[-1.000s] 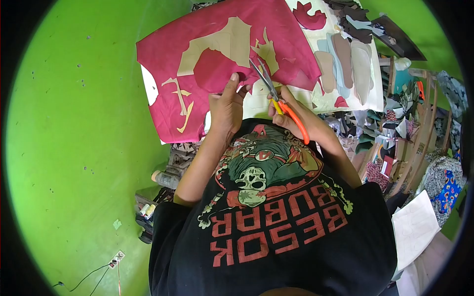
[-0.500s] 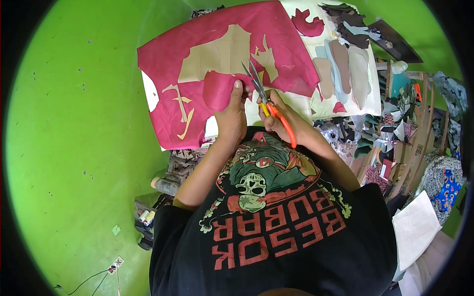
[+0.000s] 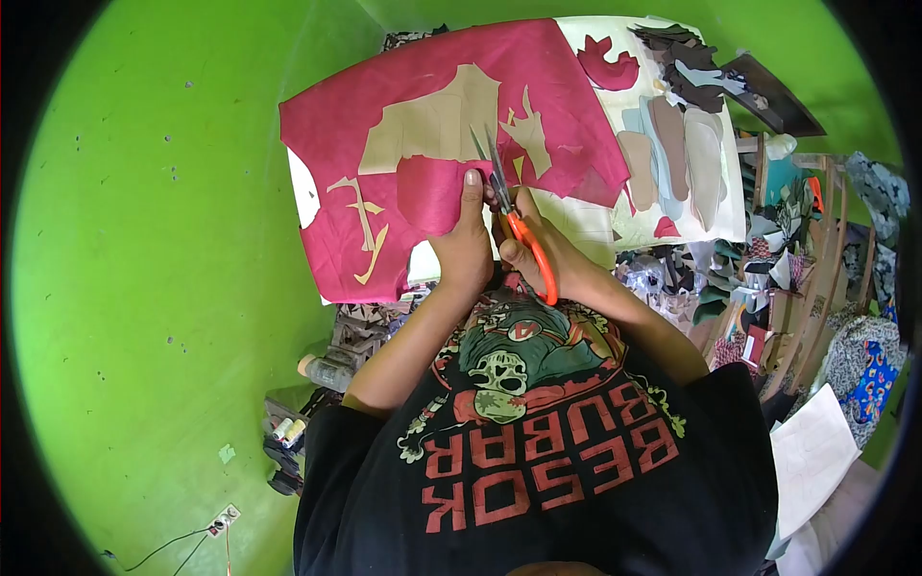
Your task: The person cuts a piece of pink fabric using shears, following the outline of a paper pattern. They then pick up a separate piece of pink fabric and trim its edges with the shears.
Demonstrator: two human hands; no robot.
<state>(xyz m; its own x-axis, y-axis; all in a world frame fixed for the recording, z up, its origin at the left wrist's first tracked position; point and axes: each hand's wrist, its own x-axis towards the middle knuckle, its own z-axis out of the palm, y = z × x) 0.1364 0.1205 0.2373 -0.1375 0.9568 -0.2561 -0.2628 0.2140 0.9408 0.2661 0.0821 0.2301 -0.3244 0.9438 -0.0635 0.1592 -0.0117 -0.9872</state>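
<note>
a: from my remote seat, what could go wrong here?

b: i'd worry about the scissors (image 3: 531, 240): the blades part narrowly, close beside the left hand (image 3: 465, 252). a wrist twist or a slip of the cloth could nick a fingertip or send the edge astray.

a: and the hands?

b: i see the left one pinching the red piece (image 3: 427, 195) by its near right edge, thumb on top, fingers partly hidden. the right hand (image 3: 552, 252) is curled round the orange handles.

a: where's that piece?

b: in front of the chest, overlapping the tan piece (image 3: 423, 120) in my view; i can't tell whether they touch.
</note>
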